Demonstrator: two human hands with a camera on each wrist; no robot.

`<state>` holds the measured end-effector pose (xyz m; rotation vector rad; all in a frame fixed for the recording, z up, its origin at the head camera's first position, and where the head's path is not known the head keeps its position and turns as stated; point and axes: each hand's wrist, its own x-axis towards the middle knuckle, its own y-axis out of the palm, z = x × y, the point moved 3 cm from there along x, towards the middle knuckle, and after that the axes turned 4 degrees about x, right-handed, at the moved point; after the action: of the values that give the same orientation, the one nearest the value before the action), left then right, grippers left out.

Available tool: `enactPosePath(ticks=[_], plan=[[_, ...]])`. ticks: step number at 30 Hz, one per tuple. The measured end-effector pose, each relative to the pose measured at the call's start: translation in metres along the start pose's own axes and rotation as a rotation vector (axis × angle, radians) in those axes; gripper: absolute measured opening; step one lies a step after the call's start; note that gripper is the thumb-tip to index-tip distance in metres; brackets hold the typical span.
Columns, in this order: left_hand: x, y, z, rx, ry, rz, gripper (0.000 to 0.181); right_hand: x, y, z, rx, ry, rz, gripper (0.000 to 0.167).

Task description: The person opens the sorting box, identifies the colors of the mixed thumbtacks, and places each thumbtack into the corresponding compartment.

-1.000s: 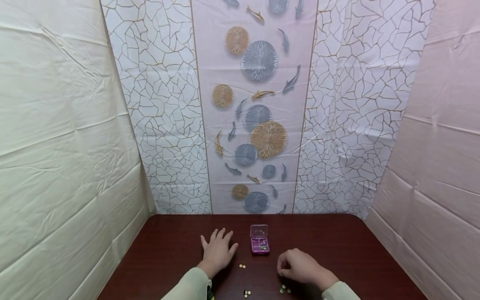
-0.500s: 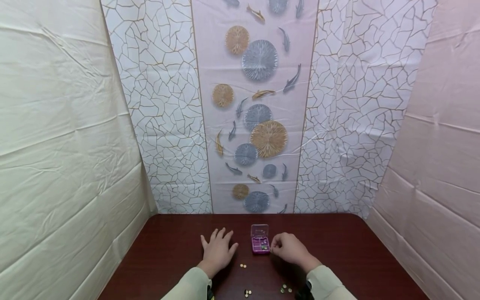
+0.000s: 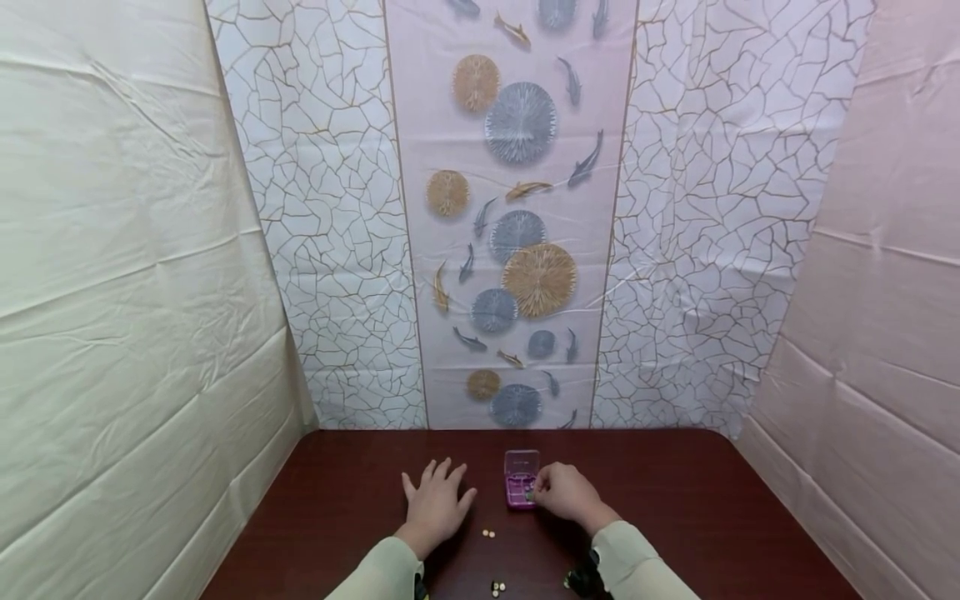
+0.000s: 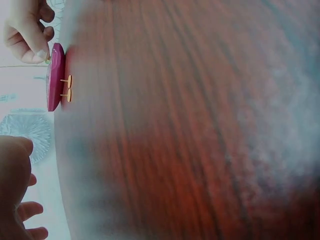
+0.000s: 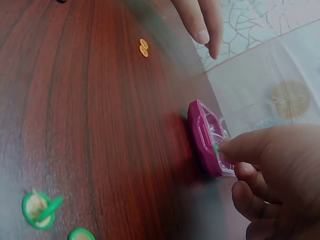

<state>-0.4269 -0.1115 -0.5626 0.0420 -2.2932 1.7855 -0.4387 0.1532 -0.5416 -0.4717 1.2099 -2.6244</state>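
Observation:
A small purple box [image 3: 517, 505] stands on the table, its clear lid [image 3: 522, 461] raised. Inside are divided compartments, some holding small pieces. My right hand [image 3: 567, 492] is over the box's right side. Its thumb and forefinger pinch a small green-edged stud [image 4: 48, 61] at the right front compartment; the fingers hide most of it. My left hand [image 3: 437, 504] rests on the table left of the box, fingers spread, holding nothing. Two yellow round-headed studs [image 4: 69, 95] with thin pins lie between the hand and the near edge.
Green-rimmed studs [image 5: 38, 210] lie nearer me on the right, partly behind the right wrist in the head view. Another few small studs [image 3: 495, 593], one dark, lie at front centre. Cloth walls [image 3: 360, 250] surround the dark red table [image 3: 660, 483].
My right hand has moved from the table right of the box, forward and left, to the box's right front compartment. The left hand has stayed in place.

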Motion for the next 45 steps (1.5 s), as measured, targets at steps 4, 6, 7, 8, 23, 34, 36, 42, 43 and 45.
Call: enactPosePath(ticks=[4,6,7,8,23,34,36,42,43,45], plan=[[-0.001,0.002,0.001,-0.003,0.0,-0.001,0.056,0.003,0.004,-0.004,0.001,-0.011,0.012,0.027],[-0.002,0.002,0.0,-0.006,0.002,-0.006,0.056,0.005,0.006,-0.006,-0.011,-0.016,0.016,0.028],[-0.002,0.001,0.0,-0.007,0.002,-0.01,0.056,0.006,0.006,-0.006,-0.015,-0.018,0.019,0.028],[-0.003,0.001,0.0,-0.009,0.001,-0.013,0.055,0.007,0.006,-0.006,-0.018,-0.025,0.019,0.028],[-0.002,0.004,0.004,-0.006,0.005,-0.022,0.055,0.008,0.002,0.008,-0.014,0.013,0.084,0.038],[-0.003,0.005,0.005,-0.007,0.007,-0.018,0.056,0.005,-0.002,0.012,-0.003,0.018,0.098,0.037],[-0.002,0.005,0.006,-0.003,0.007,-0.018,0.056,0.004,-0.004,0.012,-0.004,0.006,0.092,0.033],[-0.003,0.005,0.006,-0.002,0.009,-0.01,0.056,-0.003,-0.015,0.009,-0.032,-0.013,0.081,0.027],[-0.003,0.005,0.006,-0.002,0.01,-0.008,0.056,-0.005,-0.018,0.009,-0.043,-0.011,0.085,0.026],[-0.002,0.004,0.006,-0.003,0.01,-0.001,0.057,-0.01,-0.025,0.01,-0.064,-0.007,0.095,0.023]])
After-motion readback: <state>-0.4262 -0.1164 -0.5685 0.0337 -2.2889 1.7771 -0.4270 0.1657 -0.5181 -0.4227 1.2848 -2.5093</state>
